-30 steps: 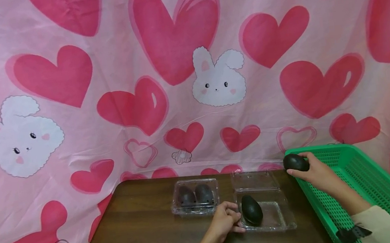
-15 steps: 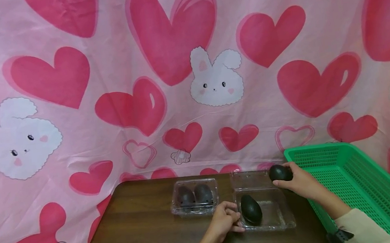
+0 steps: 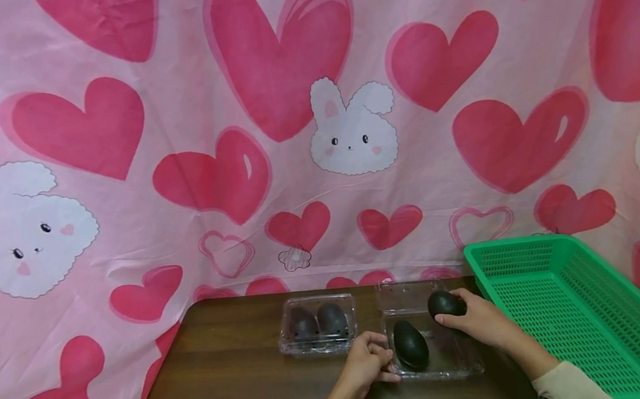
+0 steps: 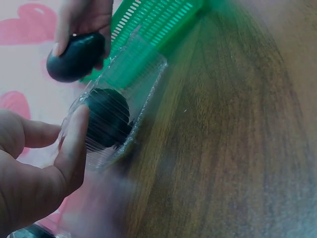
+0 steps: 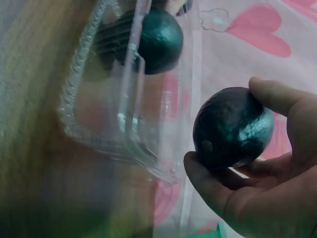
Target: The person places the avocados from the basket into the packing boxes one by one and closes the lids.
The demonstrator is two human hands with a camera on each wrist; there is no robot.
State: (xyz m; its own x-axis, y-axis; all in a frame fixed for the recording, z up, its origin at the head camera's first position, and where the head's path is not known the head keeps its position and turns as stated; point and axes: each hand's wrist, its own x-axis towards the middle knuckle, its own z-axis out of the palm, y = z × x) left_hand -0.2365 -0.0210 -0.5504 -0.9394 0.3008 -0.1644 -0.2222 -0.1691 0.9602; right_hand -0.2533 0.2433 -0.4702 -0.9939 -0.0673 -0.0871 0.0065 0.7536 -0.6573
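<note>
A dark avocado point(image 3: 446, 304) is gripped between the thumb and fingers of my right hand point(image 3: 483, 322), held over the right half of a clear plastic clamshell box point(image 3: 457, 363). The box lies with its lid point(image 3: 407, 295) folded back toward the cloth. Inside its left half rests a second dark avocado point(image 3: 410, 345). My left hand point(image 3: 365, 365) is at the box's left side; in the left wrist view its thumb and finger pinch the clear wall. From the right wrist view, the held avocado point(image 5: 233, 128) is apart from the box wall.
Left of the open box stands a closed clear clamshell point(image 3: 320, 345) with two dark avocados inside. A green slotted basket point(image 3: 544, 292) sits on the right. Behind the brown wooden table point(image 3: 222, 382) hangs a pink cloth point(image 3: 435, 166) with hearts and rabbits.
My right hand has carried the avocado from the green basket's rim leftward and down to over the open box. The left hand has stayed at the box's side.
</note>
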